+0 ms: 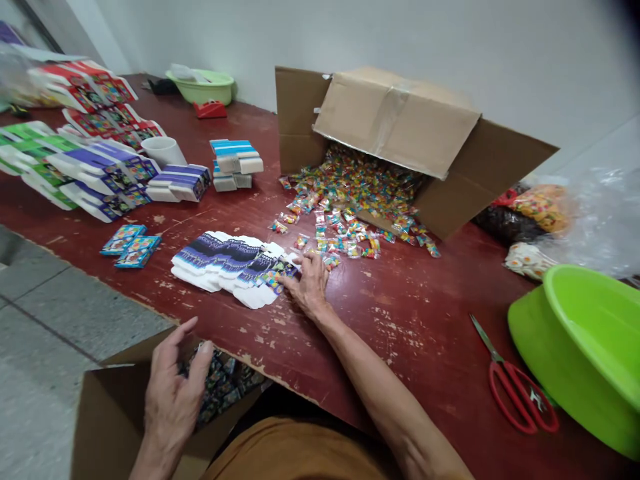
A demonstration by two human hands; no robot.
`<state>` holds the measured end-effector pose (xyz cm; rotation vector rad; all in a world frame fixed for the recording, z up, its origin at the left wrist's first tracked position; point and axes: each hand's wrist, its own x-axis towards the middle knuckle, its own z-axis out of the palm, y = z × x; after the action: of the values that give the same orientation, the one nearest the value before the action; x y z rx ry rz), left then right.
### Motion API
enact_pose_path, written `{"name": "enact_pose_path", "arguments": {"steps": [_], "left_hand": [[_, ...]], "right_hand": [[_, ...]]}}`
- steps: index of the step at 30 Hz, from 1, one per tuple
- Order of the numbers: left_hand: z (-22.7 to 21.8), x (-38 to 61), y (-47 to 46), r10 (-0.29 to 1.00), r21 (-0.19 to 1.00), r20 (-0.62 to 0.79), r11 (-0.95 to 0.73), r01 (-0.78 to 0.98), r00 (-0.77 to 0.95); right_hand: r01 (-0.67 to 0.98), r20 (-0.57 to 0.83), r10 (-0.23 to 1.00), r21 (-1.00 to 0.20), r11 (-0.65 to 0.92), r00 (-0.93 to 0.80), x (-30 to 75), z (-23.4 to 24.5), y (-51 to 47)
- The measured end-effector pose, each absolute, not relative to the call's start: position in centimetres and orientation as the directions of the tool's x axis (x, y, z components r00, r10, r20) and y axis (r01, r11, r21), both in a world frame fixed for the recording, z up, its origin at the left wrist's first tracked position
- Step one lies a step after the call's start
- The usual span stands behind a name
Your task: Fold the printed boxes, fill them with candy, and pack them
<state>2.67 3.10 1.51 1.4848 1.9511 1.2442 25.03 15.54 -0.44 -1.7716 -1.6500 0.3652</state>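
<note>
My right hand (310, 287) rests on the red table (400, 320), fingers spread and touching the right end of a fanned row of flat purple-and-white cartons (225, 265). My left hand (175, 387) hovers open over a brown cardboard box (107, 407) below the table's edge, which holds several filled dark packs (223, 387). A big cardboard box (400, 127) lies on its side, spilling many small colourful candy packets (345, 200) towards my right hand.
Red-handled scissors (520, 387) and stacked green basins (585, 347) sit at the right. Stacks of flat cartons (95, 167) fill the left, with a white cup (163, 150), two small blue boxes (131, 245), a green bowl (203, 85), and plastic bags (540, 213).
</note>
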Motion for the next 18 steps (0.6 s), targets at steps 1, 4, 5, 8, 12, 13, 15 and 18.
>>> {"name": "enact_pose_path", "arguments": {"steps": [1,4,5,8,12,13,15,18], "left_hand": [[1.7,3.2,3.4,0.92,0.831,0.192,0.033,0.555,-0.343],[2.3,4.5,4.5,0.939,0.828,0.215,-0.029,0.56,-0.269],[2.5,4.8,4.8,0.942,0.811,0.236,-0.056,0.582,-0.239],[2.8,5.6,6.1,0.941,0.71,0.315,-0.146,0.689,-0.125],[2.6,6.6,8.1,0.924,0.529,0.376,-0.28,0.801,0.075],[2.5,6.8,8.5,0.917,0.493,0.382,-0.304,0.815,0.111],[2.4,7.1,9.0,0.903,0.43,0.404,-0.328,0.841,0.145],[2.6,7.2,8.9,0.88,0.395,0.46,-0.322,0.86,0.118]], "right_hand": [[0.763,0.233,0.96,-0.645,0.035,0.153,25.1,-0.5,15.6],[0.788,0.184,0.976,-0.616,0.024,0.114,25.4,0.0,15.9],[0.803,0.159,0.982,-0.596,0.016,0.099,25.5,0.3,16.1],[0.838,0.077,0.995,-0.546,-0.008,0.06,25.6,1.1,16.7],[0.811,0.069,0.997,-0.586,0.005,0.044,25.6,1.4,16.8],[0.783,0.091,0.994,-0.622,0.008,0.062,25.5,1.3,16.7],[0.661,0.145,0.98,-0.75,0.019,0.136,25.6,1.0,16.4],[0.304,0.119,0.965,-0.952,0.043,0.234,26.2,0.9,15.9]]}}
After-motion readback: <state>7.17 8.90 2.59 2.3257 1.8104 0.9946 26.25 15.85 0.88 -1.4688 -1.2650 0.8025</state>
